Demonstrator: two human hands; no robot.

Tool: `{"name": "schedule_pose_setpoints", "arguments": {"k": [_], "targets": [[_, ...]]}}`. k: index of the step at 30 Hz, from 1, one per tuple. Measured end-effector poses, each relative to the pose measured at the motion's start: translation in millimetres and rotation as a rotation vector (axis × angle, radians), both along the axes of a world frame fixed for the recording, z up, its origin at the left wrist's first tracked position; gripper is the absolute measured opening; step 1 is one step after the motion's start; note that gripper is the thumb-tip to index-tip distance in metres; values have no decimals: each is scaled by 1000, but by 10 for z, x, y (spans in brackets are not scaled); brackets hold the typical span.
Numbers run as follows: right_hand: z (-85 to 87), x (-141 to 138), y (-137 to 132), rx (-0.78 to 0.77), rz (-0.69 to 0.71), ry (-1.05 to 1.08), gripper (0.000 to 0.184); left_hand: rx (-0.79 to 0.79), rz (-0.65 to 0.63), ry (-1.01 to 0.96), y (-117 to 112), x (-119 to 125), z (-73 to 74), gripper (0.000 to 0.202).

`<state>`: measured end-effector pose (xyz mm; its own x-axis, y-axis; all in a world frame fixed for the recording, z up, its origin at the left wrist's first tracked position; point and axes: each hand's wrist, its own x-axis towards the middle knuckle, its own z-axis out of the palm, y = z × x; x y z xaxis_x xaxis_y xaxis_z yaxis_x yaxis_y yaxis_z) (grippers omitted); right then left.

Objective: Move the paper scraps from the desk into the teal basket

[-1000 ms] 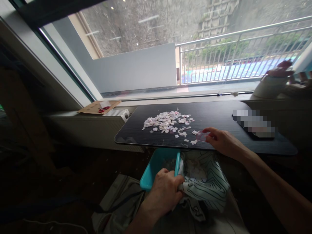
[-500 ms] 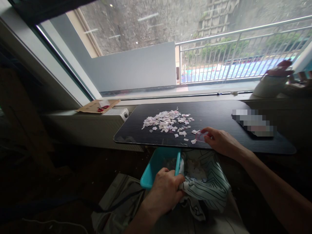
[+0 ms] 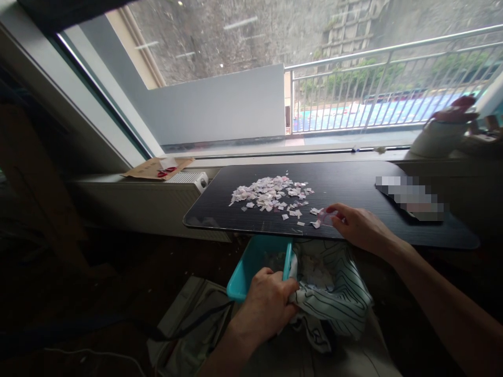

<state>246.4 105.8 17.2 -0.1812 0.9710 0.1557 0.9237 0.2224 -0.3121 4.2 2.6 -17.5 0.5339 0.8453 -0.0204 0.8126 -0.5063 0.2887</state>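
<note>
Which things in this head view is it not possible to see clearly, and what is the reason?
In the head view:
Paper scraps: any print is too small to read.
Clear piece: partly hidden by the right hand.
Turquoise bin: part of its rim is covered by the left hand.
Thing on the table: masked by pixel blocks.
White cable: cut off by the bottom edge.
</note>
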Motion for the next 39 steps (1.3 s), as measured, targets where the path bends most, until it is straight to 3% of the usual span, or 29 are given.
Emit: {"name": "schedule_pose_setpoints", "arguments": {"k": [16, 33, 39], "targets": [[-18, 115, 12, 15, 71, 81, 31, -4, -11, 27, -10, 10, 17, 10], [-60, 150, -22, -139, 176, 235, 26, -40, -27, 42, 13, 33, 58, 8], [-101, 185, 59, -67, 100, 251, 29, -24, -31, 24, 12, 35, 27, 9]]}}
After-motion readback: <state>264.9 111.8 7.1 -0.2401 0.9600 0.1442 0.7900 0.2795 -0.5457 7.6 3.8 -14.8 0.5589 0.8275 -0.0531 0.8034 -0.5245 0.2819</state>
